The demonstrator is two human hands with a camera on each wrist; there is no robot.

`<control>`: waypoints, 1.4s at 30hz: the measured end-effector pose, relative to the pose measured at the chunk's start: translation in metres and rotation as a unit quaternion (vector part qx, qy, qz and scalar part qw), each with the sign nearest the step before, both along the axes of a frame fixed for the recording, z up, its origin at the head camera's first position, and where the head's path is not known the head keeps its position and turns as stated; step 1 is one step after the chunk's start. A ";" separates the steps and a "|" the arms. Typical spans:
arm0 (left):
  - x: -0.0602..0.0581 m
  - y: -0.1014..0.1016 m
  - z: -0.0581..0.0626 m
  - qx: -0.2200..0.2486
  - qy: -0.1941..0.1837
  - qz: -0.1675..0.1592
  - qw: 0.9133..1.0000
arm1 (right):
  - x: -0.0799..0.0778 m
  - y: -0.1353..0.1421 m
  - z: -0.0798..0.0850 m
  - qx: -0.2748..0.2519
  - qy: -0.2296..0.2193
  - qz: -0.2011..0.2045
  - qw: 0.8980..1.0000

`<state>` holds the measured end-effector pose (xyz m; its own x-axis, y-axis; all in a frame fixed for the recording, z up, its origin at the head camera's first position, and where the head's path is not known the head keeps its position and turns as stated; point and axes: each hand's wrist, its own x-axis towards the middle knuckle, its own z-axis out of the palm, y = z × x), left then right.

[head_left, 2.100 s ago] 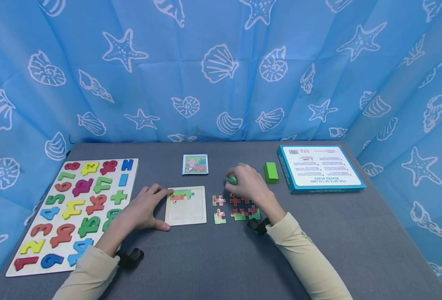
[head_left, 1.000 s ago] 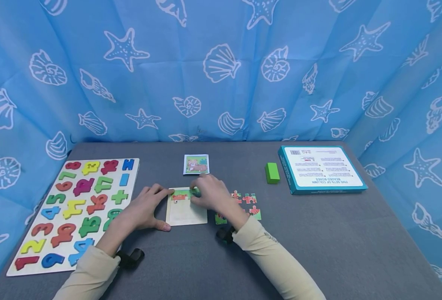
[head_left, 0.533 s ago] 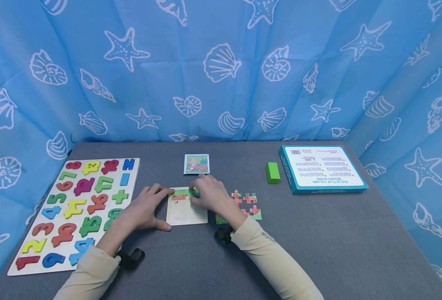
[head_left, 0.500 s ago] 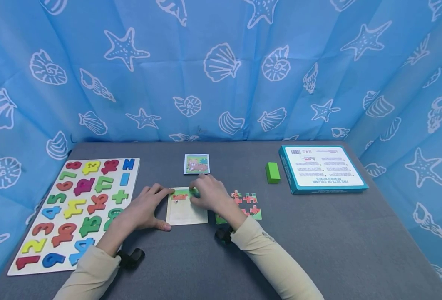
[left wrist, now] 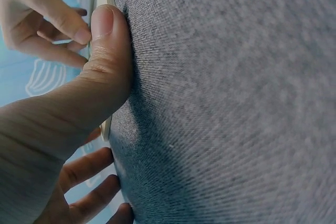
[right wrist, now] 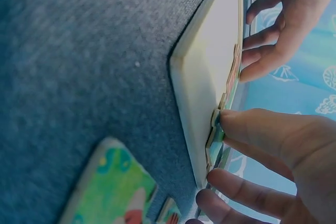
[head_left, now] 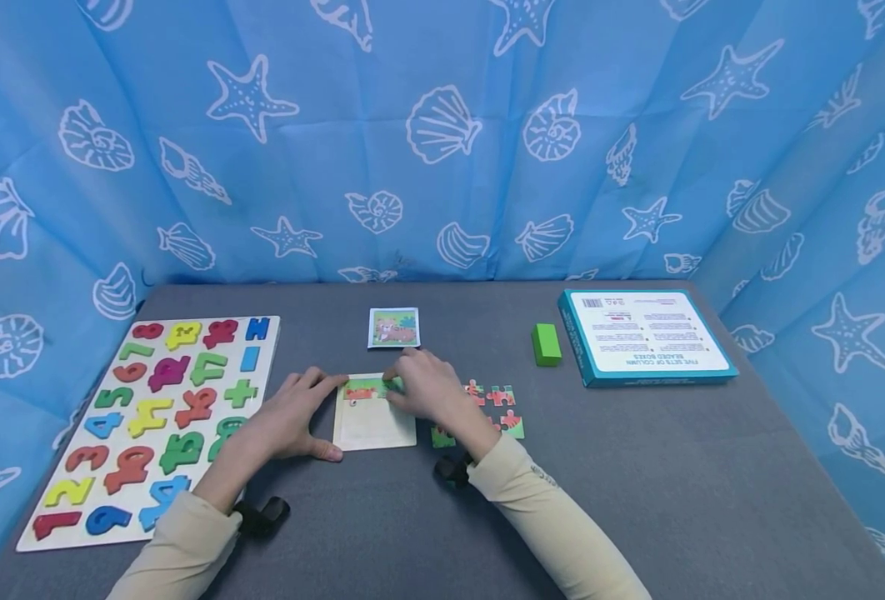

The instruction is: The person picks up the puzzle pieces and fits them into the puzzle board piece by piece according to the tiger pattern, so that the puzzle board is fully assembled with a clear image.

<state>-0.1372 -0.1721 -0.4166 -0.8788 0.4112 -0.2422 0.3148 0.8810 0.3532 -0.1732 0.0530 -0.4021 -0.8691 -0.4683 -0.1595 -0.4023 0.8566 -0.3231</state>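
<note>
A square wooden puzzle tray (head_left: pixel 375 432) lies at the middle of the table, with joined jigsaw pieces (head_left: pixel 361 392) along its far edge. My left hand (head_left: pixel 285 421) rests at the tray's left side, thumb touching the near corner and index finger at the far corner. With thumb and fingers my right hand (head_left: pixel 431 392) pinches a green jigsaw piece (right wrist: pixel 216 120) at the tray's far right corner; part of this piece is hidden by the fingers. Several loose red and green pieces (head_left: pixel 501 396) lie right of the tray, some of them behind the right hand and wrist.
Beyond the tray lies a small picture card (head_left: pixel 394 327). A green block (head_left: pixel 546 345) stands beside a teal-edged box (head_left: pixel 648 337) at the right. At the left is a board of coloured numbers (head_left: pixel 82 538). A blue shell-print curtain (head_left: pixel 382 167) hangs behind the table.
My right hand has moved left from the loose pieces to the tray, bringing the green piece, which now sits lower beside the joined pieces. My left hand has stayed in place.
</note>
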 end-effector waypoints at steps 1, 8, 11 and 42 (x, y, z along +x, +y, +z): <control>0.000 0.000 0.000 0.000 0.000 0.001 1.000 | 0.000 0.000 0.000 0.001 -0.001 0.000 1.000; 0.000 0.002 0.000 0.003 -0.005 0.004 1.000 | 0.000 0.003 0.001 0.004 -0.004 -0.011 1.000; 0.000 0.002 0.001 0.002 -0.003 0.001 1.000 | -0.001 0.003 0.001 0.002 -0.006 -0.012 1.000; 0.001 0.000 0.000 0.002 -0.010 0.010 1.000 | -0.001 0.030 0.012 -0.045 0.007 -0.023 0.999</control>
<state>-0.1366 -0.1716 -0.4168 -0.8816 0.3946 -0.2590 0.2896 0.8855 0.3634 -0.1743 0.0830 -0.3900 -0.8916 -0.4403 -0.1059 -0.3690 0.8420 -0.3935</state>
